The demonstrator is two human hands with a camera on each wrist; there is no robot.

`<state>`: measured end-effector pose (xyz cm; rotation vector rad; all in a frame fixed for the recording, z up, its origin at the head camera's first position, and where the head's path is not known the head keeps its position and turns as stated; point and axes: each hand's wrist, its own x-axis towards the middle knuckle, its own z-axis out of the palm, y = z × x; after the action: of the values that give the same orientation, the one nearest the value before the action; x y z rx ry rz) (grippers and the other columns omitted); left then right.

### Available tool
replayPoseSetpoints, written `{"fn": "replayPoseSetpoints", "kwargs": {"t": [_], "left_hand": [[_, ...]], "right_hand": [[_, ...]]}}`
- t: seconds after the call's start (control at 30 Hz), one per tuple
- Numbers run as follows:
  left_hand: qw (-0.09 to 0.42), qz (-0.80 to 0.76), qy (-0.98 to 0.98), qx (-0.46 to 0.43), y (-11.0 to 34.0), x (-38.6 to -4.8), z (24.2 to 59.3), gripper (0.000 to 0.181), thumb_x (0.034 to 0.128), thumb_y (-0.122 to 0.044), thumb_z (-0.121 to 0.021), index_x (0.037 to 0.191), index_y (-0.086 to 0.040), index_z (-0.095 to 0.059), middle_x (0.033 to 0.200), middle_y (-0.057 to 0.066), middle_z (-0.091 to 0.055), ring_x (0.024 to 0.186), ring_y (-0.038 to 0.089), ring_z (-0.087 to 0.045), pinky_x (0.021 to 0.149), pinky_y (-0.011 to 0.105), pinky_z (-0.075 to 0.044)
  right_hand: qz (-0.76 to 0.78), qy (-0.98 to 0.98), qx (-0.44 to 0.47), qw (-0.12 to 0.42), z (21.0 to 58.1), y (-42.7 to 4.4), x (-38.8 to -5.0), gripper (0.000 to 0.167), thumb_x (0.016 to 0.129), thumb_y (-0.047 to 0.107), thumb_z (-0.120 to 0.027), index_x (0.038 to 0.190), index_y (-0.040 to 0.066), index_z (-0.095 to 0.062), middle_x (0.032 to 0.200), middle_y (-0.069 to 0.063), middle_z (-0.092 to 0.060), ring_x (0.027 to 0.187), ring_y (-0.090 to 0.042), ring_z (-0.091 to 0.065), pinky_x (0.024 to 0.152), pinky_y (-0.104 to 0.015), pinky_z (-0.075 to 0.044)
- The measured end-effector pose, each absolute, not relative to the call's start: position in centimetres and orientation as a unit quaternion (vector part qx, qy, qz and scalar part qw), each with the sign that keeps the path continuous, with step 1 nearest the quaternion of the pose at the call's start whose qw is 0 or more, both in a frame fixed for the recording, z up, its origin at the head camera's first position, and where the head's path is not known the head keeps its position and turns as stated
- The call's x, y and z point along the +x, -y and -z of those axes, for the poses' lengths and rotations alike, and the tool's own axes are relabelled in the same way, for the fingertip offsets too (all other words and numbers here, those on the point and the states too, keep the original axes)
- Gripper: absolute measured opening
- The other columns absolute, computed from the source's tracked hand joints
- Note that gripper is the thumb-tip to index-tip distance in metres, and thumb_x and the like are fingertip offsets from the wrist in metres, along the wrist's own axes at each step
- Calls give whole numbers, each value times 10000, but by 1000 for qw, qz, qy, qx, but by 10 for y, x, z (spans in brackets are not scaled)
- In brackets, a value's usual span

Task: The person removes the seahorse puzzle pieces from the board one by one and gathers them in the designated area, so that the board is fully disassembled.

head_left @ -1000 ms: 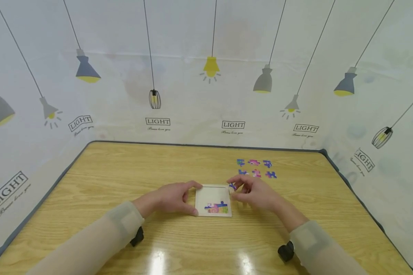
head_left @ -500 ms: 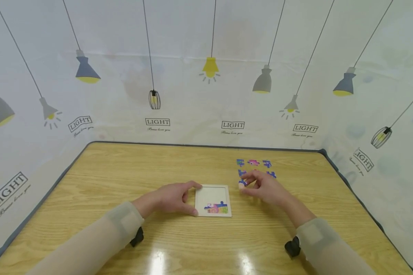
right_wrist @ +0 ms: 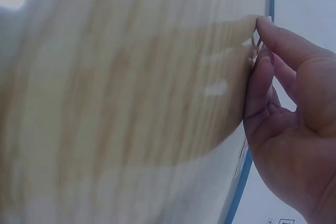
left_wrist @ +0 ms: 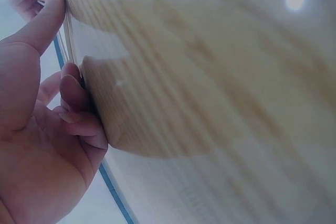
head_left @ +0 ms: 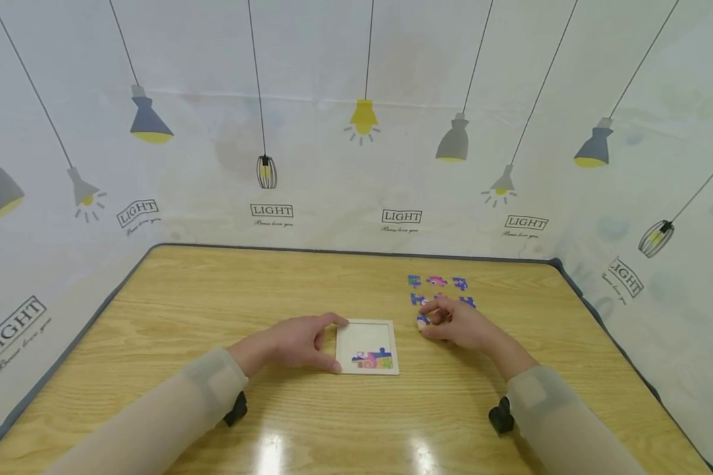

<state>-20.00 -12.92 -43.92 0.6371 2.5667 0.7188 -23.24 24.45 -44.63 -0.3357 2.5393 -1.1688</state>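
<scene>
A square white puzzle tray (head_left: 365,333) lies on the table, with joined blue, pink and green pieces (head_left: 373,359) in its lower right part. My left hand (head_left: 297,342) holds the tray's left side, thumb at the near corner and index finger at the far one; its other fingers curl against the table in the left wrist view. To the right of the tray, my right hand (head_left: 460,323) pinches a jigsaw piece (head_left: 423,321) between thumb and fingers, low over the table. In the right wrist view, the right hand (right_wrist: 294,98) largely hides this piece.
Loose jigsaw pieces lie in two rows behind the right hand, among them a pink piece (head_left: 436,281) and a blue one (head_left: 460,284). The right hand partly covers the nearer row. A wooden table (head_left: 243,277) with a dark edge meets a lamp-printed backdrop (head_left: 327,165).
The right hand has moved rightward from the tray's far right corner with the jigsaw piece, which now sits just in front of the loose pieces. The left hand has stayed on the tray.
</scene>
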Motion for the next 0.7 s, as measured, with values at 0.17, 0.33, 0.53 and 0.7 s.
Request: {"fn": "replayPoseSetpoints", "kwargs": {"t": [0.17, 0.33, 0.53, 0.7], "left_hand": [[199, -255, -919, 226, 130, -200, 439, 867, 882, -532, -908, 1616, -294, -511, 895, 4, -616, 771, 155, -514, 714, 312, -397], [202, -256, -918, 226, 129, -200, 438, 861, 889, -526, -904, 1617, -290, -509, 895, 9, -609, 777, 161, -511, 720, 315, -392], [204, -261, -916, 227, 129, -200, 438, 860, 888, -516, -908, 1616, -282, -513, 900, 17, -603, 785, 168, -511, 725, 319, -388], [205, -262, -916, 226, 129, -200, 439, 861, 886, -523, -907, 1614, -286, -515, 901, 15, -602, 791, 162, -517, 732, 322, -389]], "right_hand": [[403, -893, -116, 167, 447, -245, -234, 453, 1001, 251, -832, 1387, 91, -657, 1079, -89, -622, 828, -194, -585, 709, -311, -530], [396, -896, -115, 166, 448, -246, -234, 491, 998, 281, -835, 1414, 100, -647, 1076, -91, -625, 827, -198, -591, 723, -323, -522], [396, -897, -102, 166, 449, -246, -233, 432, 1026, 307, -801, 1382, 114, -650, 1084, -87, -620, 838, -196, -594, 716, -317, -525], [381, -906, -105, 153, 450, -243, -233, 387, 1036, 338, -787, 1346, 139, -669, 1038, -69, -616, 818, -196, -583, 714, -314, -500]]}}
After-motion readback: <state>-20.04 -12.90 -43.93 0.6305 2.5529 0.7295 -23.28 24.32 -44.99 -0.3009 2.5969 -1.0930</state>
